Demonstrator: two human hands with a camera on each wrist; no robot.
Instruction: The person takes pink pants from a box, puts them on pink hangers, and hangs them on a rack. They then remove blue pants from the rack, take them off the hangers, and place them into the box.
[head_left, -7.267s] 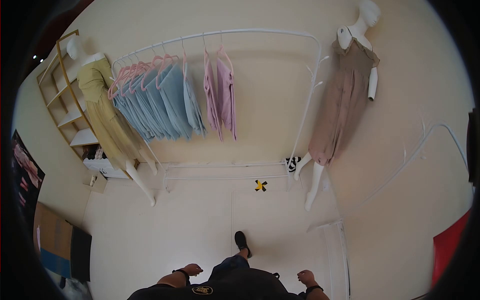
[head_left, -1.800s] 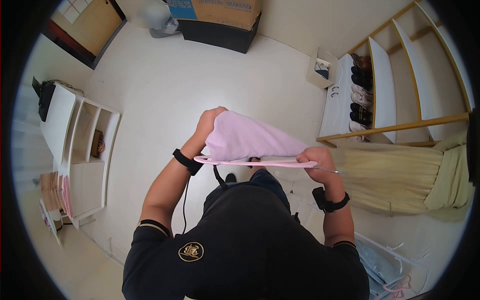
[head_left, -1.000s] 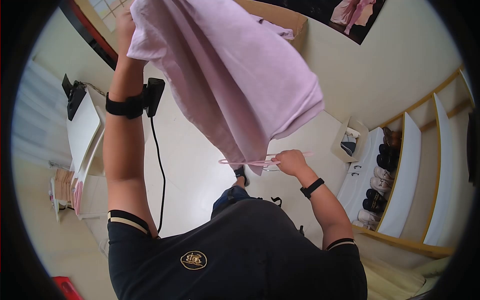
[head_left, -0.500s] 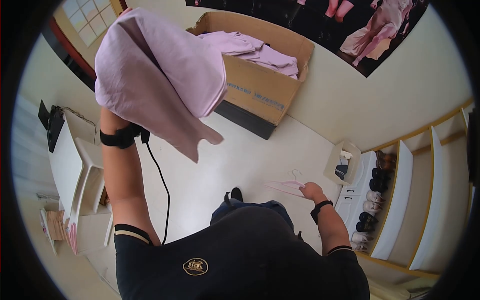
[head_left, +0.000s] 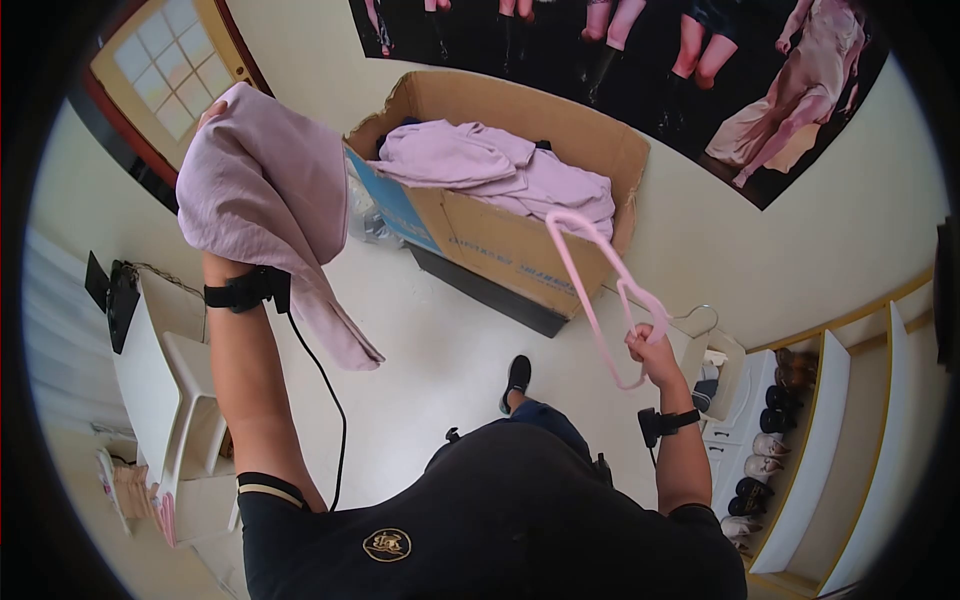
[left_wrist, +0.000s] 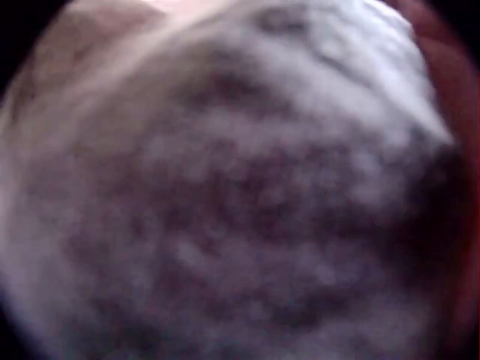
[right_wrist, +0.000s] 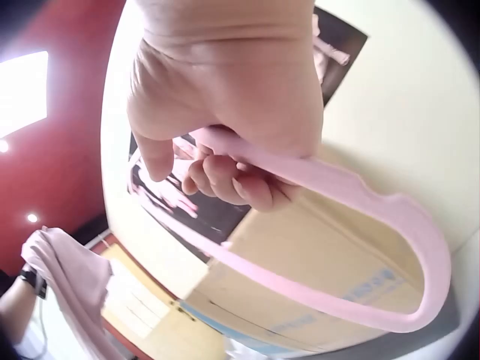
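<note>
In the head view my left hand (head_left: pixel 213 112), mostly covered by cloth, holds up a lilac garment (head_left: pixel 270 190) at the upper left; its narrow end hangs below the wrist. Blurred cloth (left_wrist: pixel 225 187) fills the left wrist view. My right hand (head_left: pixel 652 352) grips a bare pink clothes hanger (head_left: pixel 612 255) at the right, its metal hook (head_left: pixel 712 318) pointing away to the right. In the right wrist view the fingers (right_wrist: pixel 217 176) curl around the hanger's upper bar. Ahead, an open cardboard box (head_left: pixel 500 235) contains more lilac garments (head_left: pixel 455 155); the hanger overlaps its front corner.
The box sits on a black base (head_left: pixel 490 290). Right of it stand a beige bin (head_left: pixel 738 378) and a gold-framed shelf (head_left: pixel 825 450) with shoes (head_left: pixel 768 445). A white desk (head_left: pixel 150 370) is at the left, near a door (head_left: pixel 165 65). A cable trails from the left wrist.
From empty hands facing the rack, both hands came to hold the garment on its hanger. The garment was pulled off leftward. Since then the hanger has risen, and the box shows more fully.
</note>
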